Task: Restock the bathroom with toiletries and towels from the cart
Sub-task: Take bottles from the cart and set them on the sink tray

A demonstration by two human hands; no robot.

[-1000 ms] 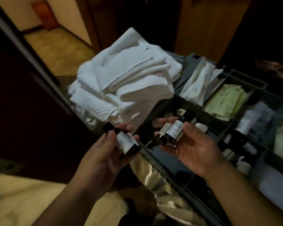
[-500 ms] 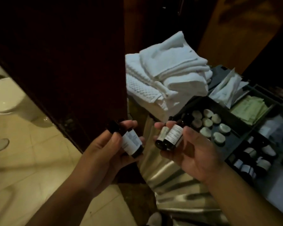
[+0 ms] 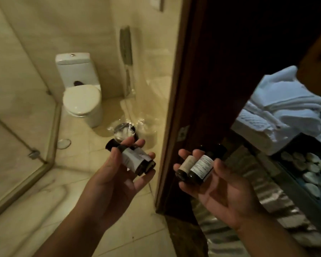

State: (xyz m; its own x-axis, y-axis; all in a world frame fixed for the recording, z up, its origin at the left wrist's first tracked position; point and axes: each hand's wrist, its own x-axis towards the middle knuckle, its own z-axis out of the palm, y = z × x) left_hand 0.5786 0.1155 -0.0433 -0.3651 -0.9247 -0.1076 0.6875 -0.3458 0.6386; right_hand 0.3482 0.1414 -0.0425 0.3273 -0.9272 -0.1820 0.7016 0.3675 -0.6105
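both forearms bare, reaching forward | left hand [image 3: 117, 175] palm up, fingers curled round first pair of bottles [image 3: 135, 160] | right hand [image 3: 217, 184] palm up, thumb pinning second pair of bottles [image 3: 196, 168] | hands level, apart

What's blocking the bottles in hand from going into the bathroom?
Nothing visible for the left hand: its small dark labelled bottles are over beige bathroom floor tile. The right hand and its dark bottles face the dark wooden door edge; pass left of it.
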